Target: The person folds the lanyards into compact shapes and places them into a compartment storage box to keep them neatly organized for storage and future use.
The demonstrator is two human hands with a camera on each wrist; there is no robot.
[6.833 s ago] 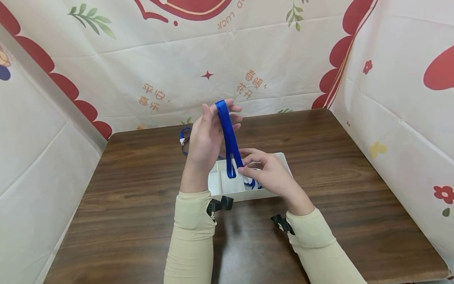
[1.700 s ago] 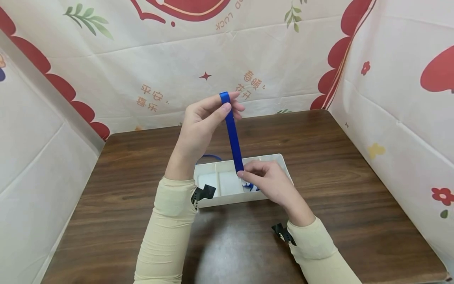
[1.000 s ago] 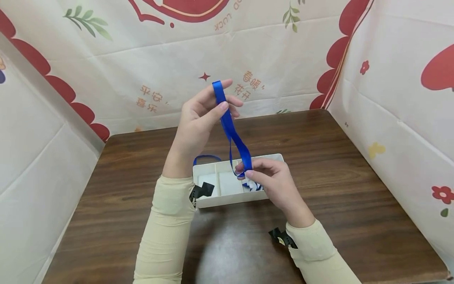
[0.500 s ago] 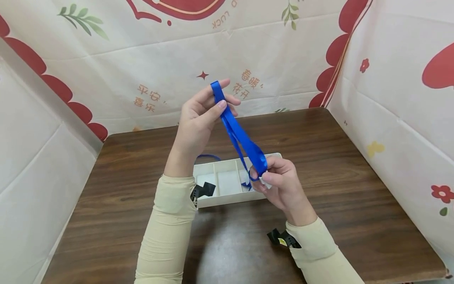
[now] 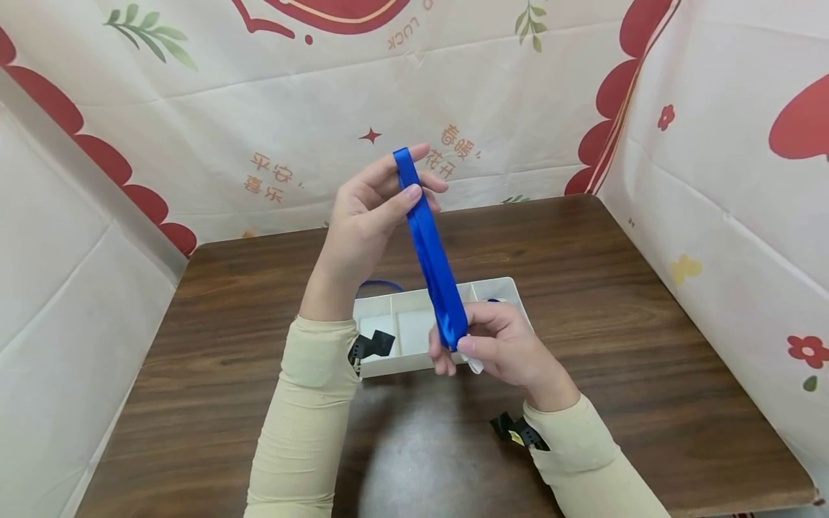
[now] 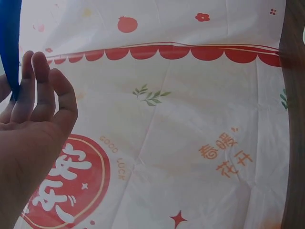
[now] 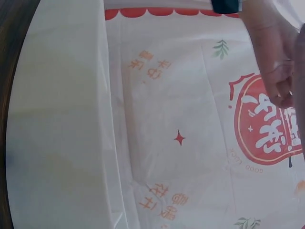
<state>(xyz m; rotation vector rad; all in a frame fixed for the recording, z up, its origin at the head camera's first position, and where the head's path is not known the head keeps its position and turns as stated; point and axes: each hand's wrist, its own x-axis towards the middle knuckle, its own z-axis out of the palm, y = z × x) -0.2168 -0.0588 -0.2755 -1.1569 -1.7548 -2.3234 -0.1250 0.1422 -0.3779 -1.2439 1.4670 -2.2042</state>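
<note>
Both hands are up over a brown table [image 5: 602, 288], with a blue ribbon [image 5: 432, 252] running between them on a slant, well clear of the wood. The left hand [image 5: 361, 216] is the higher one: the ribbon loops over its forefinger, and the thumb pinches it just below, while the other fingers reach out fairly straight behind. From the left wrist, three of those fingers show upright, a little apart, close to the ribbon. The right hand [image 5: 512, 352] grips the lower end between thumb and fingers, narrow and bent, and a bit of white [image 5: 475, 364] pokes out under the thumb; I can't tell what it is. The ribbon lies in several layers, flat and nearly straight.

Below the hands sits a white tray [image 5: 401, 367] with dividers, its near side toward the person. The right hand hides much of its right part, though something dark blue [image 5: 494, 300] peeps out in the right-end compartment. Just behind the tray's left end, a thin blue cord [image 5: 381, 283] curves, partly hidden.

Pale sleeves [image 5: 304, 432] cover both forearms, and each wrist wears a black mount [image 5: 376, 345]. Printed cloth [image 5: 311, 108] with red scallops, green leaves and orange lettering hangs behind.
</note>
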